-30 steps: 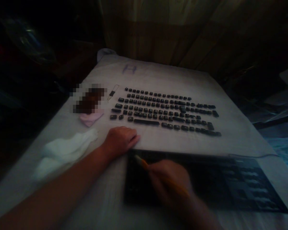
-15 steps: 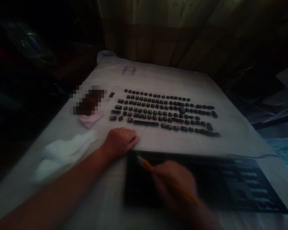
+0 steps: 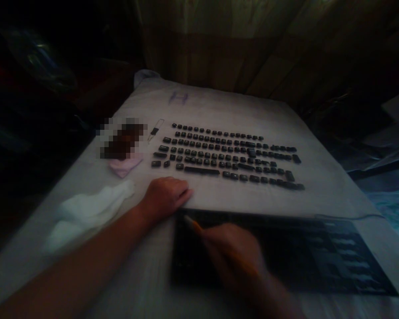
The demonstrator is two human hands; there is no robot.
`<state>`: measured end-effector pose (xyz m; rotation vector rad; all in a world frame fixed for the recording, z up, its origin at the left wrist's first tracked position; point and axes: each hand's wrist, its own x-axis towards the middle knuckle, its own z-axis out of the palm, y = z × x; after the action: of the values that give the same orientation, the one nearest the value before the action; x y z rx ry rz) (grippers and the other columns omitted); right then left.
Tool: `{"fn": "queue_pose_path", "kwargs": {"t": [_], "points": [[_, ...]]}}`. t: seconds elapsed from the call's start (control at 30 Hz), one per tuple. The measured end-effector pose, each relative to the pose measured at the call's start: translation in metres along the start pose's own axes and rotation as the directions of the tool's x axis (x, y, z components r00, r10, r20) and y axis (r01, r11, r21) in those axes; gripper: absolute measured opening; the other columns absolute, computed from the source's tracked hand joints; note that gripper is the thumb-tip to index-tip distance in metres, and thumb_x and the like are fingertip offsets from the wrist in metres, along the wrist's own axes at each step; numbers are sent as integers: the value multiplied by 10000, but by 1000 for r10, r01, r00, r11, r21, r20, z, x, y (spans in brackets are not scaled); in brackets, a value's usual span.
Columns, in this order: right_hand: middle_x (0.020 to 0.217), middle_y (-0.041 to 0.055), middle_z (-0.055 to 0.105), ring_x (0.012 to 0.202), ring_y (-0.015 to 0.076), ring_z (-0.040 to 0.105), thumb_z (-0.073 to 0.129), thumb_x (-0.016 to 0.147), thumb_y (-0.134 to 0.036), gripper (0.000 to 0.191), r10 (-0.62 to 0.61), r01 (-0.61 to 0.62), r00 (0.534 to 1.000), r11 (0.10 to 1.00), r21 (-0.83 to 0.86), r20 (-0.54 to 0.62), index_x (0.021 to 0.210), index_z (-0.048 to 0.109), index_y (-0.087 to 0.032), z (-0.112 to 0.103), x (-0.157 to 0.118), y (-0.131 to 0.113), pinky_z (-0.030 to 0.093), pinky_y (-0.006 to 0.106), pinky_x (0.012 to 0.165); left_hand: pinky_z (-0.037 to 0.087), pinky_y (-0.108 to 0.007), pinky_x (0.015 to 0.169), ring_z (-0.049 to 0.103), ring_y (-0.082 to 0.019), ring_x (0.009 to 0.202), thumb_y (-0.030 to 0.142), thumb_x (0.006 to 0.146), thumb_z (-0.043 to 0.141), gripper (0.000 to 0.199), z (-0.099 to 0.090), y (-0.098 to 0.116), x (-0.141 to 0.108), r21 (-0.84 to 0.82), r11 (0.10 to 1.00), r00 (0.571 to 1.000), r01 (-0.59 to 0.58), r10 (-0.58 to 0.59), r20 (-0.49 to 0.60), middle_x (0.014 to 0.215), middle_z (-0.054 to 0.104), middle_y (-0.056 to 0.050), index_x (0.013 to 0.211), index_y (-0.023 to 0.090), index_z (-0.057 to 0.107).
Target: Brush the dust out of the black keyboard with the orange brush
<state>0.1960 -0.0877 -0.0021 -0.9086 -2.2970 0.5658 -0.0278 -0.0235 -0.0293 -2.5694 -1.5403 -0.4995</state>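
Observation:
A black keyboard base (image 3: pixel 286 257), stripped of its keycaps, lies on the white-covered table in front of me. My right hand (image 3: pixel 234 248) grips a slim paintbrush (image 3: pixel 195 226) with a yellow-orange handle. Its pale tip is over the upper left corner of the keyboard base, though blur hides whether it touches. My left hand (image 3: pixel 166 195) rests on the cloth just beyond that corner, fingers curled in; the inside of the hand is hidden. Beyond both hands, loose black keycaps (image 3: pixel 216 146) sit in several rows, with the long space bar (image 3: pixel 202 170) in the nearest row.
A crumpled white cloth (image 3: pixel 89 206) lies left of my left forearm. Behind it are a pink cloth (image 3: pixel 126 166) and a pixelated patch. A small wire tool (image 3: pixel 155 131) lies beside the keycaps. The keyboard's cable (image 3: pixel 352 216) runs right. A curtain (image 3: pixel 213 53) hangs behind the table.
My right hand and the paintbrush have shifted slightly left and up, bringing the tip closer to the keyboard base's corner. My left hand stays in place.

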Motion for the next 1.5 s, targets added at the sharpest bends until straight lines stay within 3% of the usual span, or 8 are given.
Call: {"fn": "queue_pose_path", "kwargs": {"t": [0.1,0.3,0.43,0.73,0.97,1.5], "points": [[668,16,714,593,143,683,468,992,-207,259,-1,0,1000,1000,-29,-21,840,678,-217,-1,1,-1,557,237,633,362,-294,578,591,-171,603,360,962,525,327,-1,0,0,-6,1000,1000,6,-6,3,632,665,-13,692,196,609],[708,28,747,568,153,688,466,993,-210,220,-76,65,978,996,-61,-197,915,671,-202,-8,5,-3,557,246,559,356,-306,578,582,-176,596,355,966,514,333,-2,1,0,-31,999,1000,10,-10,10,640,668,-21,690,192,606],[640,10,707,520,143,659,460,987,-209,246,-89,78,983,994,-75,-158,866,674,-213,-13,7,-6,550,237,537,352,-310,578,584,-181,601,357,966,511,334,-2,0,1,-30,1000,1000,10,-9,11,642,670,-25,692,193,609],[621,-1,675,475,144,598,499,910,-140,164,-46,32,972,997,-66,-230,840,628,-214,-25,5,1,549,263,522,352,-301,569,563,-172,582,354,976,489,364,-1,0,1,-26,1000,1000,-4,4,-9,628,657,-27,673,189,607],[582,3,654,465,131,588,481,915,-136,221,-82,60,980,991,-120,-183,774,640,-199,-25,10,-1,523,237,500,371,-294,572,554,-166,587,356,977,486,359,-1,0,1,-18,1000,1000,-3,3,-6,619,641,-19,685,193,618],[687,27,711,553,144,661,477,952,-117,178,-84,83,984,996,-11,-156,900,640,-170,-18,9,3,535,248,545,347,-308,567,567,-173,574,341,960,529,333,-1,0,1,3,1000,999,-22,22,-48,603,646,-10,668,198,599]]}}
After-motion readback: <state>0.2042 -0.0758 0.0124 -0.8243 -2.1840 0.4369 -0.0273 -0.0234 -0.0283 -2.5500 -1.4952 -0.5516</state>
